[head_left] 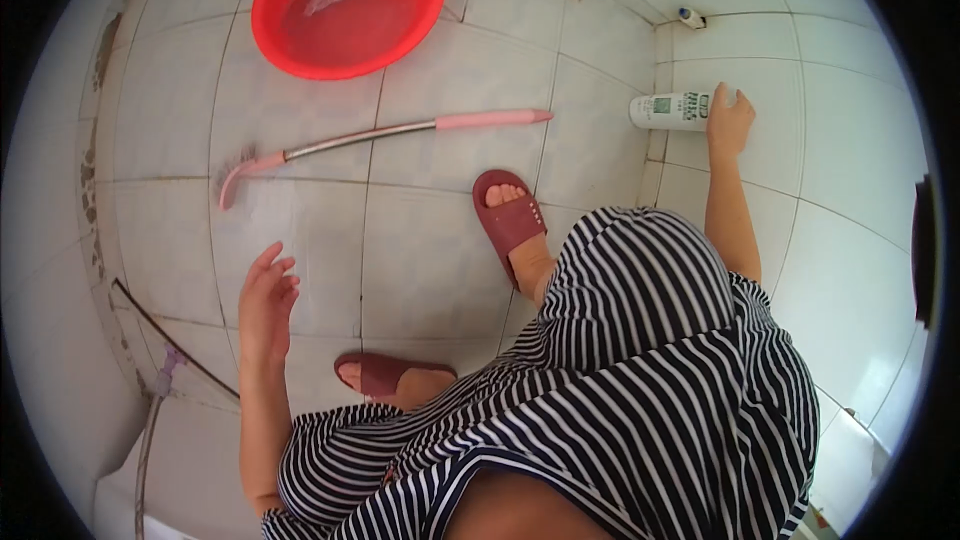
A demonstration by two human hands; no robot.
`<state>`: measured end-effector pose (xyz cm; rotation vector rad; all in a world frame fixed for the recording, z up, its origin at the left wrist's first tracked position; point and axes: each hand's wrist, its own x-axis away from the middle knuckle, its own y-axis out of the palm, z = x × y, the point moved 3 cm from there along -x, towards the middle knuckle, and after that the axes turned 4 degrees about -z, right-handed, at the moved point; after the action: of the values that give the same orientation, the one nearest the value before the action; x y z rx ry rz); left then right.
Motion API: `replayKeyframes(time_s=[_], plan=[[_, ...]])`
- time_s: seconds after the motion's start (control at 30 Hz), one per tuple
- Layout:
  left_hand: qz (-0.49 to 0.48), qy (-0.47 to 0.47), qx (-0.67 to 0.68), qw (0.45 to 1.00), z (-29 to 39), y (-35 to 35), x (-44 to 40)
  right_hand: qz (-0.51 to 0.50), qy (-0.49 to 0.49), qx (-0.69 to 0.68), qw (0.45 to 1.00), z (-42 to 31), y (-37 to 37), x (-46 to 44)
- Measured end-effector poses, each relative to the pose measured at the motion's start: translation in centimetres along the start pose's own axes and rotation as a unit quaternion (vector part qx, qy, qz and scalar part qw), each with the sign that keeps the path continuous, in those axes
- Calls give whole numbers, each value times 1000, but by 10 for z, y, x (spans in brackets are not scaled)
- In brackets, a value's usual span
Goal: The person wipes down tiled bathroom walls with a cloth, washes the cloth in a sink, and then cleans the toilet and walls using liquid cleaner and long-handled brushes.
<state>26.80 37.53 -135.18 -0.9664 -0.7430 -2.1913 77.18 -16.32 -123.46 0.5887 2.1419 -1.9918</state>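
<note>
At the right, my right hand is at the top end of a white bottle with green print, near the tiled wall. Its thumb and a finger show at the bottle's end; the other fingers are partly hidden. On the left, my left hand is held above the floor with its fingers apart and nothing in it. Beyond it lies a long brush with a pink handle, a metal shaft and a curved pink head with bristles.
A red basin holding cloudy water and foam stands at the top. My feet in dark red slippers are on the tiled floor. A hose with a purple fitting runs at the lower left. Small fittings stick out at the wall.
</note>
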Motion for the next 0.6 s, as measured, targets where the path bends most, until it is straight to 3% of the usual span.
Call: replayKeyframes(time_s=[0.17, 0.23, 0.37, 0.43, 0.47, 0.53, 0.6], plan=[[-28, -3, 1, 1000, 5, 18, -11, -43, 18, 66, 997, -9, -5, 17], [-38, 8, -4, 999, 9, 24, -17, -12, -37, 117, 992, -2, -4, 20], [-51, 20, -25, 998, 14, 28, -19, -4, -52, 139, 989, -7, -14, 19], [-43, 29, -35, 998, 20, 30, -10, -102, -35, 82, 991, -12, -40, 15], [-23, 30, -47, 998, 16, 26, -7, -90, -27, 97, 991, -8, -52, 8], [-9, 20, -24, 999, 6, 11, -9, -17, -148, -88, 985, -10, -67, -17], [-14, 10, -9, 1000, -4, -3, -14, 28, -194, -135, 971, -18, -92, -48]])
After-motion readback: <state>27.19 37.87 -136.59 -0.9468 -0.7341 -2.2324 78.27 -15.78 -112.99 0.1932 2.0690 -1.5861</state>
